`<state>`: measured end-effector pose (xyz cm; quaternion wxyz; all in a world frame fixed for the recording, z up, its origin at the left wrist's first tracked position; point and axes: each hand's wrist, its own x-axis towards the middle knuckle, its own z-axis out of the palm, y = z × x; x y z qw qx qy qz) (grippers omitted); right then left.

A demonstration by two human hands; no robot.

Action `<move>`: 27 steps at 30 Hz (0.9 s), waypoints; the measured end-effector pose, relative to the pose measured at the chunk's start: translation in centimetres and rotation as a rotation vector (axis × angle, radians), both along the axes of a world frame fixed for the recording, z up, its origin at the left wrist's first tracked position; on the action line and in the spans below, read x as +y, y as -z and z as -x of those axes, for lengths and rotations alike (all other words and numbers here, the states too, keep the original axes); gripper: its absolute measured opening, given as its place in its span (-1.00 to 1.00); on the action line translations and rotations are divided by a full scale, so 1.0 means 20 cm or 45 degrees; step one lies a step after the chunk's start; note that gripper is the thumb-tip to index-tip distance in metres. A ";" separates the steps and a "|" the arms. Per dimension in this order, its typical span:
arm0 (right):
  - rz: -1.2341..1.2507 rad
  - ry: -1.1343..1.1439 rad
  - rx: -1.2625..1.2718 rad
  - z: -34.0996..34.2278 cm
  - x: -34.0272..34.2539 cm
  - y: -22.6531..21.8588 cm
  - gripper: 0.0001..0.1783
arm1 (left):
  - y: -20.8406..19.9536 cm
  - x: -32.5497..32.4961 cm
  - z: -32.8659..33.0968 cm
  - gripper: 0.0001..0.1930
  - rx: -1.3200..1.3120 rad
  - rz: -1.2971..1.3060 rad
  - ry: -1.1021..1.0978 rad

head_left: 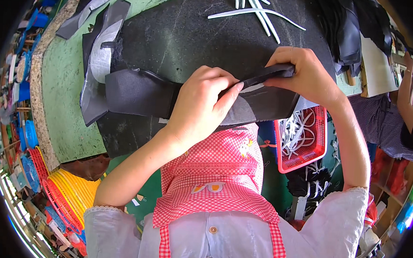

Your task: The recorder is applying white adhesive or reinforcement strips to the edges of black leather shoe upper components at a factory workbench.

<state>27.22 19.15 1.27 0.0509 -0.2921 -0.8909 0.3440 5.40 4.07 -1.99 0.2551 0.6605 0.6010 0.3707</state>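
Note:
A long black sheet piece [138, 95], likely leather or coated fabric, lies across the near edge of the work surface. My left hand [203, 98] is closed on it, thumb and fingers pinching the folded upper edge near the middle. My right hand [307, 76] is closed on the same edge farther right, with the raised edge between thumb and fingers. A narrow white strip shows under the fold between my hands; how it is fixed cannot be made out. Several loose white strips [257, 12] lie beyond my hands on the black mat [174, 38].
A red plastic basket [320, 149] with white strips hangs by the near right edge. More black pieces lie at left [93, 99] and in a pile [342, 33] at far right. Stacked yellow baskets [72, 187] stand lower left. Another person [389, 110] is at right.

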 end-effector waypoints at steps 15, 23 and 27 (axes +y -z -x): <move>-0.755 -0.159 -0.002 -0.21 -0.26 0.09 -0.43 | -0.09 -0.17 -0.17 -0.47 1.260 -0.088 0.377; -0.550 0.049 -0.045 -0.19 -0.45 0.06 -0.54 | -0.18 -0.32 0.09 -0.49 0.754 0.005 0.406; -0.231 -0.081 0.261 -0.08 -0.60 0.16 -0.46 | -0.11 -0.33 0.18 -0.48 0.635 -0.079 0.403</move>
